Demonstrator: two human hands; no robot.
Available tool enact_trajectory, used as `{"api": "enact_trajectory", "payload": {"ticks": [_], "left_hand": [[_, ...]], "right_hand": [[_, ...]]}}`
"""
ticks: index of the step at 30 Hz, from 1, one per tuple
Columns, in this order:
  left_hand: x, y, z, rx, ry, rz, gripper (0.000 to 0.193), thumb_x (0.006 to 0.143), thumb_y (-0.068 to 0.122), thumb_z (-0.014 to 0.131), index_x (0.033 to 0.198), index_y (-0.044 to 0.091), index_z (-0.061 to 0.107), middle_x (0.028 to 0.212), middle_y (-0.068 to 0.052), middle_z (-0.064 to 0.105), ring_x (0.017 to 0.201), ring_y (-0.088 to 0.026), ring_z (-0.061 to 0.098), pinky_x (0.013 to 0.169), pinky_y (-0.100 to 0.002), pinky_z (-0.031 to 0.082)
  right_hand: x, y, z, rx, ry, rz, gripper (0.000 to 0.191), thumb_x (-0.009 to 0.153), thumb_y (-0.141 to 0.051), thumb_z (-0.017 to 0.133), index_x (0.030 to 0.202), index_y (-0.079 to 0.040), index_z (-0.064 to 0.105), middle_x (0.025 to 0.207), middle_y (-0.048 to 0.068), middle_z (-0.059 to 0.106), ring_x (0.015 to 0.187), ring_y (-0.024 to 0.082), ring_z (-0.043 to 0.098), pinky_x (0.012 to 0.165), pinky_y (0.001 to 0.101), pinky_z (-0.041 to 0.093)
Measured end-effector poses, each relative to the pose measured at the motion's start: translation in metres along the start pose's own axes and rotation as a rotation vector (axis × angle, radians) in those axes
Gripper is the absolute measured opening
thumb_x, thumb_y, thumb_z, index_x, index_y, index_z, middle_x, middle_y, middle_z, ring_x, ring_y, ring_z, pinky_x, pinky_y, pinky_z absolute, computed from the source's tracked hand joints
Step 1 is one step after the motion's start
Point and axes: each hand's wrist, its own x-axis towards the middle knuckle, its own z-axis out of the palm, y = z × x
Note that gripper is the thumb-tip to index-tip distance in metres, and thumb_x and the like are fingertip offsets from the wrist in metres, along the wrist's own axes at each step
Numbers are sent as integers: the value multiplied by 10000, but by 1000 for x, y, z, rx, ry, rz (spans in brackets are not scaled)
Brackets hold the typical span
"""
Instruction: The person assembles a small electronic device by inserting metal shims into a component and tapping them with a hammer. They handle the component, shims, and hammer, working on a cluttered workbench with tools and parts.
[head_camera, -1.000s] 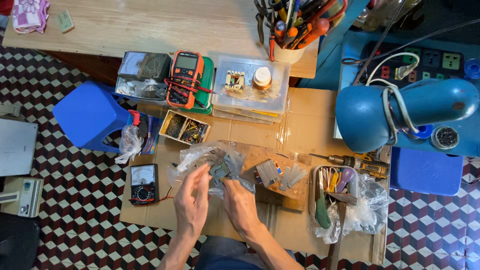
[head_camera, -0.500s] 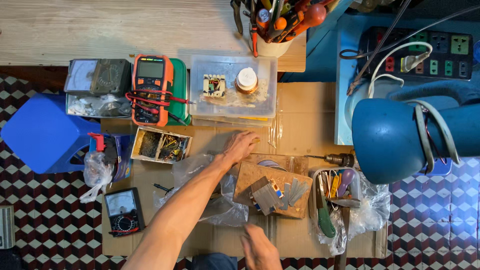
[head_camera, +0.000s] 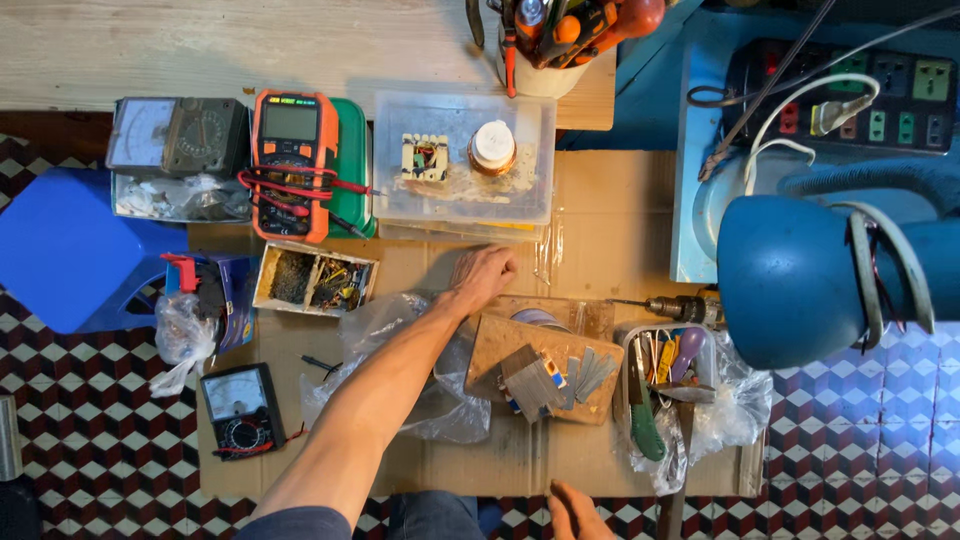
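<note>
2 hands | left hand (head_camera: 485, 277) flat on cardboard (head_camera: 610, 210) (fingers together) | right hand (head_camera: 575, 510) state unclear | checkered floor (head_camera: 90, 400)

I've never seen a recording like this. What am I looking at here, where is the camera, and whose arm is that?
There is no machine here: a person wears a camera on the head, so the one picture looks straight down at their own hands and work spot. The long arm ends in the left hand, stretched forward and resting on the cardboard sheet just below a clear plastic tray holding a small transformer and a copper coil. It holds nothing that I can see. The right hand shows only partly at the bottom edge, also empty as far as it shows. Around them lie an orange multimeter, a small box of parts, a wooden board with metal plates, crumpled clear bags and a blue lamp.
</note>
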Motion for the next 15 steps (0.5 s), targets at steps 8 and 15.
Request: {"api": "enact_trajectory", "payload": {"ticks": [8, 15], "left_hand": [[-83, 34, -87, -321, 362, -6, 115, 897, 110, 752, 963, 53, 676, 858, -39, 749, 791, -106, 726, 707, -269, 577], [-230, 60, -132, -269, 447, -254, 120, 875, 130, 782, 941, 73, 698, 867, -28, 783, 774, -114, 754, 684, -263, 584]], "right_hand": [[-12, -16, -32, -7, -111, 104, 316, 913, -163, 699, 1196, -27, 728, 1106, 136, 791, 1015, 189, 757, 917, 310, 561], [0, -58, -53, 85, -152, 128, 317, 972, -170, 635, 1229, 0, 710, 1084, 136, 784, 1012, 182, 743, 896, 299, 556]]}}
